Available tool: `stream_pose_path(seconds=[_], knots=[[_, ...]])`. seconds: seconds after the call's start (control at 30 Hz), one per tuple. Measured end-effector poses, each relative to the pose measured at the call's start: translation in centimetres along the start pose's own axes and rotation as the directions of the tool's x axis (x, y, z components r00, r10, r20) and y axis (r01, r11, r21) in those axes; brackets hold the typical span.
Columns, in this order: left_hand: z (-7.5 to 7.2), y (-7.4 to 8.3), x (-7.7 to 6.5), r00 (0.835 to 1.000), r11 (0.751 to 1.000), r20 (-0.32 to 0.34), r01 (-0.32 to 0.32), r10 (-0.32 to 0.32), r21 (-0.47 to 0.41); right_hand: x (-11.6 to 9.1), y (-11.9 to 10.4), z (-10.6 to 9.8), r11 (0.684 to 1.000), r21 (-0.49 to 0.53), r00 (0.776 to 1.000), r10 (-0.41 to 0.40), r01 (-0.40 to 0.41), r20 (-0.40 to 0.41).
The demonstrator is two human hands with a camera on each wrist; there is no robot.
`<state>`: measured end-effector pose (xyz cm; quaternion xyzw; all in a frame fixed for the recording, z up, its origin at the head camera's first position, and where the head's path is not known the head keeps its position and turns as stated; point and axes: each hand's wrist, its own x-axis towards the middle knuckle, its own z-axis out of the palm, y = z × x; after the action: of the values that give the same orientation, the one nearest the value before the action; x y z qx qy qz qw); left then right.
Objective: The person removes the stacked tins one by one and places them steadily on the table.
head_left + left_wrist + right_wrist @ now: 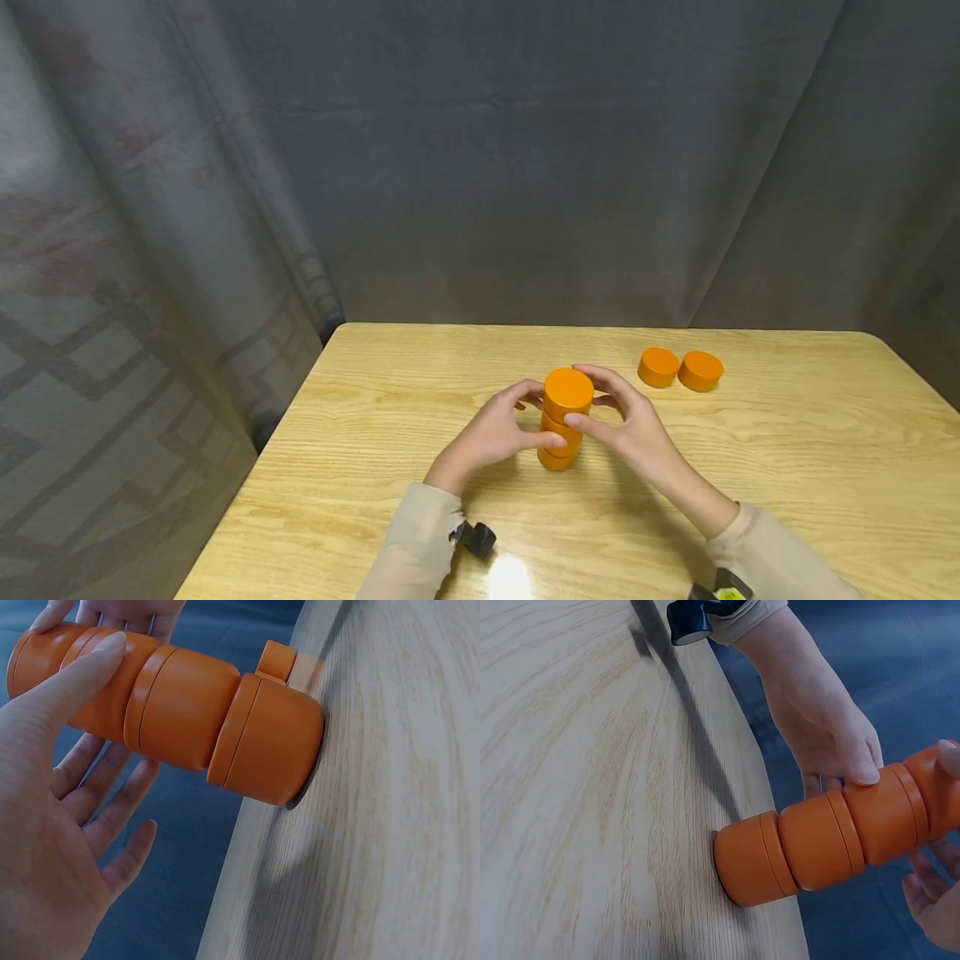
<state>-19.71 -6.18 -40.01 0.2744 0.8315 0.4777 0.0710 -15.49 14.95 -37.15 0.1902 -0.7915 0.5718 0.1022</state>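
Several short round orange jars with lids stand in one upright stack on the table. Its bottom jar (pixel 274 742) rests on the wood, and the seam of each lid shows as a thin line. My left hand (pixel 487 429) grips the second jar from the top (pixel 885 817), thumb on the near side and fingers round the far side. Above it, my right hand (pixel 637 429) holds the top jar (pixel 568 389) between thumb and fingers. That jar sits at the head of the stack, in line with the jars below or nearly so.
Two more orange jars, a left one (pixel 658 368) and a right one (pixel 701 372), stand side by side farther back to the right. The wooden table (pixel 420 358) ends at a grey curtain (pixel 510 183) behind. Another patterned curtain (pixel 150 292) hangs at the left.
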Motion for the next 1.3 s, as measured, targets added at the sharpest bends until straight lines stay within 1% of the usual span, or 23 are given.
stream_pose_path(seconds=[0.27, 0.5, 0.9, 1.3], knots=[[0.0, -0.1, 0.0, 1.000, 1.000, -0.001, -0.001, 0.001, 0.000, -0.1, -0.1, 0.0, 1.000, 0.016, 1.000, 0.008, -0.008, -0.004], [0.0, 0.0, 0.0, 1.000, 1.000, 0.003, -0.004, 0.004, -0.003, -0.3, -0.4, -0.2, 1.000, 0.008, 1.000, 0.013, -0.013, -0.014], [-0.2, 0.3, -0.1, 1.000, 1.000, 0.006, 0.013, -0.013, -0.005, -0.8, -1.1, -0.8, 1.000, -0.002, 0.999, 0.013, -0.013, -0.038], [-0.1, 0.2, 0.0, 1.000, 1.000, 0.004, 0.011, -0.011, -0.010, -1.3, -0.9, -1.9, 1.000, -0.010, 0.998, -0.021, 0.020, -0.067]])
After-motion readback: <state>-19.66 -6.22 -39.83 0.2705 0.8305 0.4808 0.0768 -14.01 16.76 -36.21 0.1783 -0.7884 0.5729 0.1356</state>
